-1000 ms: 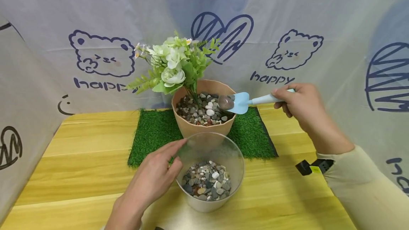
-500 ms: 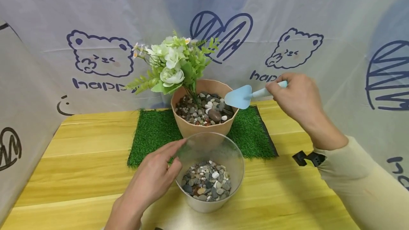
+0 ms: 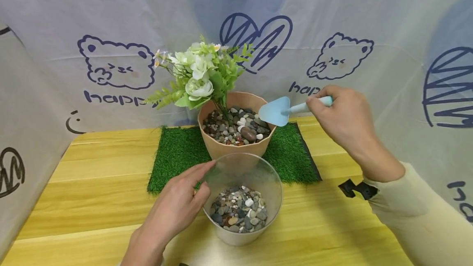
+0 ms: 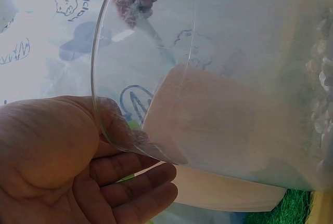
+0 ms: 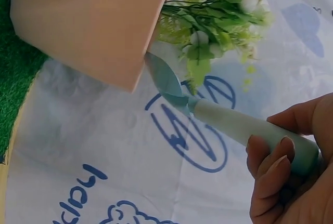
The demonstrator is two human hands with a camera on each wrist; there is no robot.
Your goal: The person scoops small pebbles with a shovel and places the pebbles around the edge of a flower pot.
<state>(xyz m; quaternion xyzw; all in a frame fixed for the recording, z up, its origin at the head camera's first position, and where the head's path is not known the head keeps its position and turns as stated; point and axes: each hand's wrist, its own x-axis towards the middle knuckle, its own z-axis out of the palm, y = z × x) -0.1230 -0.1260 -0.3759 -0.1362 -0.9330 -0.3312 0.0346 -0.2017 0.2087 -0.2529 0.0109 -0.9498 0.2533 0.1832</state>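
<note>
My right hand (image 3: 347,114) grips the pale handle of a light blue garden trowel (image 3: 275,111). Its blade lies tilted over the right rim of a peach flower pot (image 3: 234,151), with its underside facing up and no stones showing on it. In the right wrist view, fingers and thumb curl round the trowel's handle (image 5: 229,122). Inside the pot lie mixed pebbles, among them a large brown stone (image 3: 249,134). My left hand (image 3: 181,200) rests against the left rim of a clear plastic bucket (image 3: 271,175), its index finger straight, the other fingers loose in the left wrist view.
White and green flowers (image 3: 199,73) stand in the pot, leaning left. Under the pot lies a green artificial grass mat (image 3: 177,151) on a wooden table (image 3: 92,184). Pebbles (image 3: 240,210) cover the bucket's bottom. A printed cloth (image 3: 177,3) hangs close behind the pot.
The brown stone has slid off the trowel into the pot. My right hand turned the trowel over and drew it slightly up to the rim; my left hand stayed at the bucket.
</note>
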